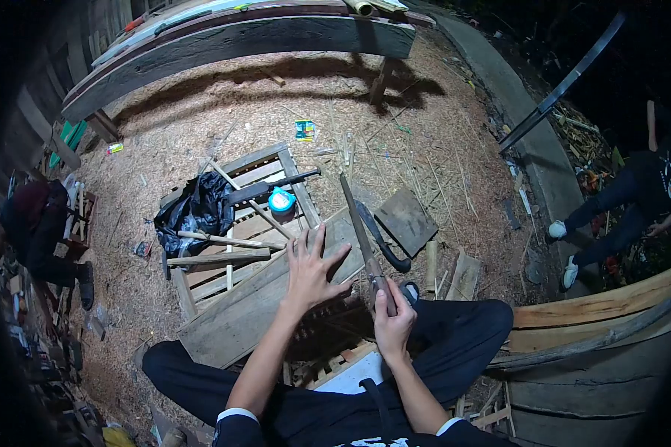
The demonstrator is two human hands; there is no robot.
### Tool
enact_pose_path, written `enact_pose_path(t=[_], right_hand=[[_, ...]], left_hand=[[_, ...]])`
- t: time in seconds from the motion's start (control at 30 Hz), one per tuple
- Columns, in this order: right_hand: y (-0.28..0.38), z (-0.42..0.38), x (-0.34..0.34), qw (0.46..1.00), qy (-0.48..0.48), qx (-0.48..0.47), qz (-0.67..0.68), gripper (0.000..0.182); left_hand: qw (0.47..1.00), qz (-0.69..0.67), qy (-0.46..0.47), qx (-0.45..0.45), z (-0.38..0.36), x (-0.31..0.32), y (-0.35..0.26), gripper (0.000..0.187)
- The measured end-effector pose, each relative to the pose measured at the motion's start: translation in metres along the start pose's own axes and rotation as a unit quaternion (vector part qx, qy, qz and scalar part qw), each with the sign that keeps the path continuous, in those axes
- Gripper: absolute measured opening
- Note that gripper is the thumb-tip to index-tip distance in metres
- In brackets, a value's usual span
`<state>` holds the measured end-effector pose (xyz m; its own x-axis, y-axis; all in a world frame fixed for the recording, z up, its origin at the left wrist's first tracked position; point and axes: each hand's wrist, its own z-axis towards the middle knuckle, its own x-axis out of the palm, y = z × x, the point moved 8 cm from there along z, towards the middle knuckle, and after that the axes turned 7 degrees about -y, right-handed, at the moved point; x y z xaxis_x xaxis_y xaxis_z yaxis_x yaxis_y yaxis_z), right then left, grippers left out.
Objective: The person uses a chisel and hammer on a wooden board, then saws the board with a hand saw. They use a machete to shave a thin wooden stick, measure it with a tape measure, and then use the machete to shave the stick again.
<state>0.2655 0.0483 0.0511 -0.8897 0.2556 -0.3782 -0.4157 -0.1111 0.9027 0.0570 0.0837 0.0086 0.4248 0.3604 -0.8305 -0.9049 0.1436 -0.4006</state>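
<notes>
My right hand point(395, 320) is closed around the brown handle of a machete point(354, 208), its long narrow blade pointing away from me. With fingers spread, my left hand point(311, 272) is over a wide wooden board point(238, 320) that slants in front of my legs. Nothing is in that hand. Just right of the blade lies a dark curved tool point(380, 235). Beyond the board, a slatted wooden pallet point(303, 195) carries a black plastic bag point(194, 212), a second broad blade point(250, 192), a blue-topped container point(282, 203) and several sticks point(220, 259).
A long wooden bench point(238, 59) spans the back. One person point(41, 231) is at the left; another point(630, 190) is at the right, near a concrete edging point(492, 82). Planks point(596, 305) lie at my right. A flat square piece point(406, 222) rests on the shavings-covered ground.
</notes>
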Motion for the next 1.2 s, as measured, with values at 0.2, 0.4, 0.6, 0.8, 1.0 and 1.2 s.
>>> enact_pose_path(t=[0.2,0.4,0.6,0.8,1.0,1.2], right_hand=[[0.004,-0.006,0.007,1.000,0.010,0.012,-0.020,0.038],[0.005,-0.013,0.006,0.999,-0.002,-0.013,-0.039,0.039],[0.008,-0.010,0.011,0.998,0.008,0.015,-0.056,0.038],[0.008,-0.011,0.002,0.998,0.011,0.034,-0.046,0.037],[0.008,-0.023,-0.004,0.999,0.002,0.010,-0.049,0.037],[0.015,-0.017,-0.006,0.999,-0.010,-0.011,-0.046,0.037]], left_hand=[[1.000,-0.006,-0.015,0.009,-0.002,-0.001,0.000,0.079],[1.000,-0.009,-0.006,0.002,-0.001,-0.002,0.000,0.076],[1.000,-0.010,-0.003,-0.003,-0.002,-0.003,-0.001,0.073],[1.000,-0.009,0.003,-0.007,-0.001,-0.005,-0.001,0.072],[1.000,-0.008,0.000,-0.004,-0.001,-0.007,-0.001,0.072],[1.000,-0.003,0.008,-0.004,-0.004,-0.004,-0.003,0.077]])
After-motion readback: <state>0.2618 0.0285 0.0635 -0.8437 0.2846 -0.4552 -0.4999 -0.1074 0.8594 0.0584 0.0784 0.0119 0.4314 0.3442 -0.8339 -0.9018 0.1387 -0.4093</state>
